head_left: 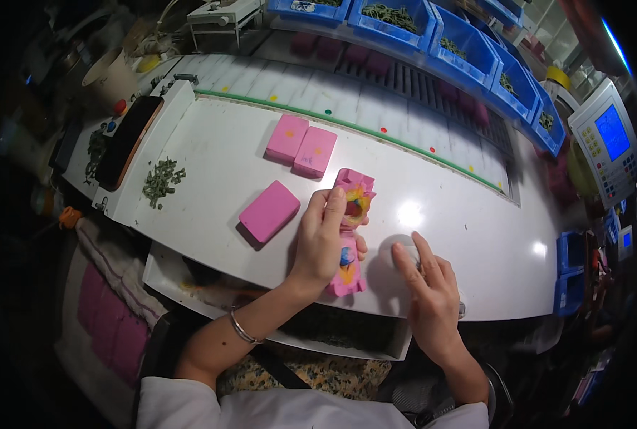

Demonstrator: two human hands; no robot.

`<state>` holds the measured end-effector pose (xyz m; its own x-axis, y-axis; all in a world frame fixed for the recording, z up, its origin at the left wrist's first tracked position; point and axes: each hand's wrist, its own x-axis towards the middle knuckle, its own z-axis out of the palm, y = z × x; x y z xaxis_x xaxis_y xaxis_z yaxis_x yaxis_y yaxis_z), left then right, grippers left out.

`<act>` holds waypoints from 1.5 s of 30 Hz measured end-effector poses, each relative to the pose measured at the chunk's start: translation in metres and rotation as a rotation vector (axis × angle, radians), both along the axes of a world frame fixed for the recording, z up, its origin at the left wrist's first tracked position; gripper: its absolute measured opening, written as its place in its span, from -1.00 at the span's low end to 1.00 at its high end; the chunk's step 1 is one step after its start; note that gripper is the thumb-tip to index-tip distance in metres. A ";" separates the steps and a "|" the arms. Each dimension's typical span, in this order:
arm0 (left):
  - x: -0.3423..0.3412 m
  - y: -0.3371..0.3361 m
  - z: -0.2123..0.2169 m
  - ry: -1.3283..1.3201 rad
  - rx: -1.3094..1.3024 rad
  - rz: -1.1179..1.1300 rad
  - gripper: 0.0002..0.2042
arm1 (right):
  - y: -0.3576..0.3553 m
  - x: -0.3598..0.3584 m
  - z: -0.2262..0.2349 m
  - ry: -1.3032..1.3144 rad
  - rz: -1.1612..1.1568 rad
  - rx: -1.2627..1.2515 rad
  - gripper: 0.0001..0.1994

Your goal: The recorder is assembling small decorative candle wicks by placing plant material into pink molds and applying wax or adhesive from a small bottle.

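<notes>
The left hand (325, 239) lies over a long pink tray (350, 236), fingers curled down on its middle and gripping it; the tray runs from the near edge of the white worktable (218, 143) toward its centre, with yellow and blue bits showing in its pockets above and below the hand. A thin metal bracelet (241, 329) sits on that wrist. The right hand (429, 286) rests just beside the tray, on its right, near the table's front edge; its fingers are loosely spread and pressed toward the surface over something small that I cannot make out, so I cannot tell whether it grips anything.

Left of the tray, apart from it, a closed pink box (270, 211) lies flat at a slant. Farther toward the back edge, two more pink boxes (301, 146) lie side by side, touching. Near the table's left edge sits a small heap of green pieces (162, 180), and beyond it a dark flat slab (126, 139) lies along that edge. A green strip (375, 132) marks the table's back edge. Behind it, blue bins (404, 18) stand in a row, some holding green pieces. At the far right stands a control panel with a blue screen (610, 136).
</notes>
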<state>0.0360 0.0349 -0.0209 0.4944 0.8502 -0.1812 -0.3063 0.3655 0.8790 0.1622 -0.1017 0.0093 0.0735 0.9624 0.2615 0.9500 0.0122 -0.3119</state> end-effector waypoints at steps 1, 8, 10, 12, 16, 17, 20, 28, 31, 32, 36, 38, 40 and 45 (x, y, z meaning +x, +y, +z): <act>-0.001 0.000 0.000 -0.003 0.000 0.000 -0.61 | -0.002 0.004 -0.006 -0.003 0.000 0.000 -0.29; -0.002 -0.021 0.009 -0.129 -0.117 -0.332 -0.58 | 0.006 0.003 0.015 0.161 -0.066 0.113 -0.40; -0.002 -0.026 0.019 -0.142 -0.118 -0.392 -0.57 | 0.014 0.002 0.018 0.526 -0.078 0.219 -0.54; -0.005 -0.031 0.025 -0.181 -0.123 -0.452 -0.55 | 0.020 -0.001 0.019 0.846 -0.114 0.140 -0.57; -0.010 -0.030 0.026 -0.202 -0.028 -0.540 -0.48 | 0.022 0.000 0.017 1.240 -0.096 0.059 -0.65; -0.011 -0.031 0.027 -0.199 -0.027 -0.540 -0.48 | 0.022 -0.001 0.016 1.302 -0.087 0.056 -0.67; -0.014 -0.035 0.032 -0.154 0.068 -0.547 -0.45 | 0.020 0.003 0.013 1.462 -0.068 -0.039 -0.73; -0.017 -0.034 0.025 -0.192 0.004 -0.631 -0.46 | 0.020 0.004 0.016 1.603 -0.062 -0.152 -0.74; -0.015 -0.034 0.036 -0.110 -0.011 -0.593 -0.49 | 0.022 -0.005 0.019 1.444 -0.023 -0.154 -0.68; -0.014 -0.034 0.031 -0.108 -0.013 -0.594 -0.49 | 0.022 -0.008 0.022 1.342 -0.002 -0.158 -0.64; -0.012 -0.036 0.027 -0.059 -0.042 -0.566 -0.44 | 0.019 -0.008 0.021 1.225 -0.021 -0.185 -0.62; -0.011 -0.037 0.033 -0.032 -0.071 -0.603 -0.38 | 0.017 -0.004 0.020 1.035 0.026 -0.108 -0.67; -0.009 -0.038 0.034 -0.022 0.107 -0.680 -0.25 | 0.016 -0.003 0.019 1.141 -0.027 -0.086 -0.71; -0.010 -0.041 0.038 0.007 0.182 -0.721 -0.18 | 0.015 0.003 0.029 1.374 -0.238 -0.011 -0.83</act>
<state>0.0258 -0.0064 0.0171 0.9403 0.3323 -0.0732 -0.0401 0.3219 0.9459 0.1654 -0.0871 0.0388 0.4227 0.8921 -0.1597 -0.1338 -0.1129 -0.9846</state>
